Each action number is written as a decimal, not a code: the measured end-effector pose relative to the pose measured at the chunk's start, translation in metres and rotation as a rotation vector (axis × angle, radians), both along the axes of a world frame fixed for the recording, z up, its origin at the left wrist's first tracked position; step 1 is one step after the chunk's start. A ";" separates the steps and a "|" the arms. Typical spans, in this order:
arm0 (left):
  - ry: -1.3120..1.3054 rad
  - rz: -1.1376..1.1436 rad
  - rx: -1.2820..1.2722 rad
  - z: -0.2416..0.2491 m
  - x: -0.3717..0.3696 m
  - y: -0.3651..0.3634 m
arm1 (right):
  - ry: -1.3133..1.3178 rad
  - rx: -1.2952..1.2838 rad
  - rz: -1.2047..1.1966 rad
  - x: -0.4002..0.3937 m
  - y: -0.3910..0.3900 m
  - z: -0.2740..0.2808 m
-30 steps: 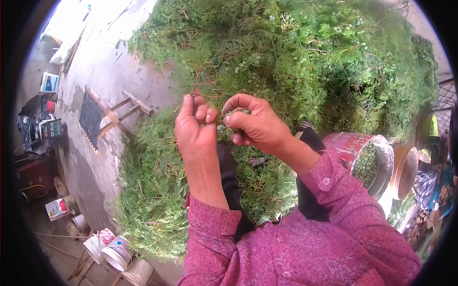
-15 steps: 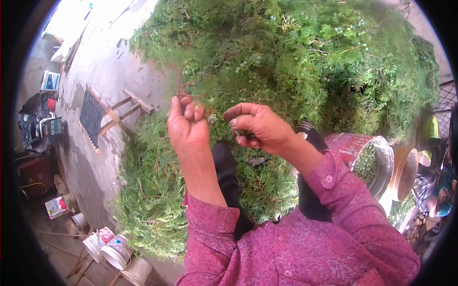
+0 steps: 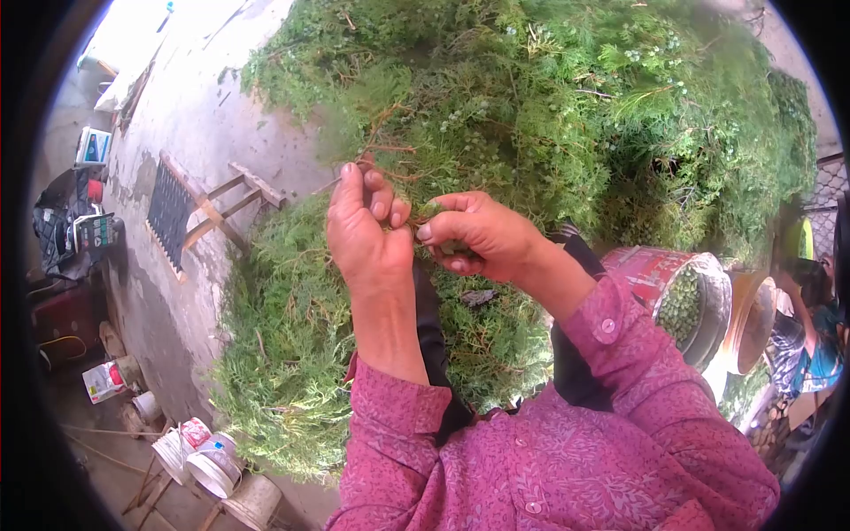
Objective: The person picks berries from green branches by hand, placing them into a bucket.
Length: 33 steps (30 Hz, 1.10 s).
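My left hand is closed around a thin evergreen twig, whose brownish stems stick up above the fingers. Close beside it, my right hand is closed in a pinch at the lower end of the sprig, where a bit of green shows between thumb and forefinger. Whatever lies under its curled fingers is hidden. Beneath and beyond both hands spreads a large heap of evergreen branches dotted with pale green cones. Right of my right forearm, a red bucket leans on its side, holding many small green cones.
An orange-brown bucket adjoins the red one, and another person is at the far right. On the concrete floor to the left is a wooden folding stool. Several white buckets stand at lower left.
My left hand has moved right, bringing its twig up to my right hand, so the fingers now nearly meet. My right hand has barely shifted. The person at far right has changed posture.
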<state>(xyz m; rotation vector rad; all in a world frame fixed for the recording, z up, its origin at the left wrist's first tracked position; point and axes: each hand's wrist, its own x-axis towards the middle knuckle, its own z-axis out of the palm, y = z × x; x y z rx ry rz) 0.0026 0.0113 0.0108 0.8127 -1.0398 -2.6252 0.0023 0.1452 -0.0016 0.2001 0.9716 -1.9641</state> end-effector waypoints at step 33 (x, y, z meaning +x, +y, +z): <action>0.061 -0.157 -0.280 0.007 0.001 0.011 | 0.674 0.536 0.076 0.001 0.007 -0.006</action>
